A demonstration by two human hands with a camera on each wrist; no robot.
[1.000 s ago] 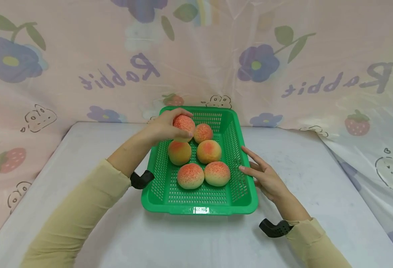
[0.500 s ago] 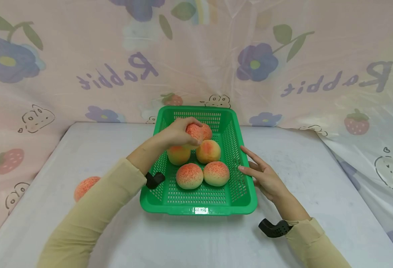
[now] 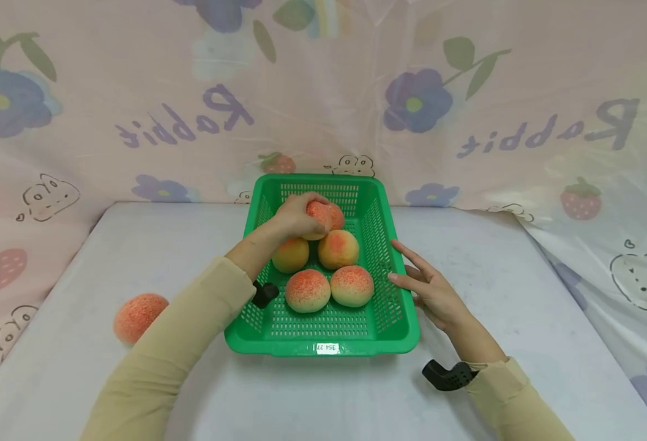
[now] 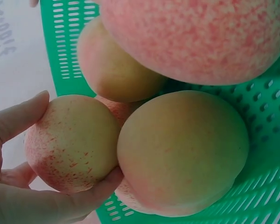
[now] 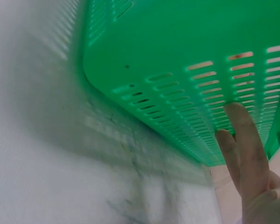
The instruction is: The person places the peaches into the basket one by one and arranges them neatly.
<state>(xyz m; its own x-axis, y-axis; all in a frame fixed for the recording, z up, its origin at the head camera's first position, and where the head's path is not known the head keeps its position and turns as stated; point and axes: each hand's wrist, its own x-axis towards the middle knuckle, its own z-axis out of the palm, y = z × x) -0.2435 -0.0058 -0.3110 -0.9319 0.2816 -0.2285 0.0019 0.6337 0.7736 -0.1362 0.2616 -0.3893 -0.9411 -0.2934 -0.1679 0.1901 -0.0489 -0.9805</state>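
In the head view my left hand (image 3: 297, 215) holds a peach (image 3: 317, 220) between thumb and fingers, inside the far part of the green plastic basket (image 3: 323, 348). The left wrist view shows this speckled peach (image 4: 74, 144) right beside a bigger yellowish peach (image 4: 182, 149). Several more peaches sit in the basket, among them a yellow-orange one (image 3: 338, 249) and two red-speckled ones in front, the left (image 3: 308, 291) and the right (image 3: 352, 286). My right hand (image 3: 436, 294) touches the basket's right side, thumb at the rim, with straight fingers (image 5: 247, 144) against the slotted outer wall.
Another peach (image 3: 140, 318) lies on the white table (image 3: 202, 392) left of the basket, partly behind my left sleeve (image 3: 185, 331). A patterned cloth (image 3: 323, 86) hangs behind and along the sides. Each wrist carries a black mount, such as the right one (image 3: 448, 375).
My left hand has moved right and slightly down with its peach inside the basket. The left forearm's shift uncovers the peach on the table. My right hand stays at the basket's side.
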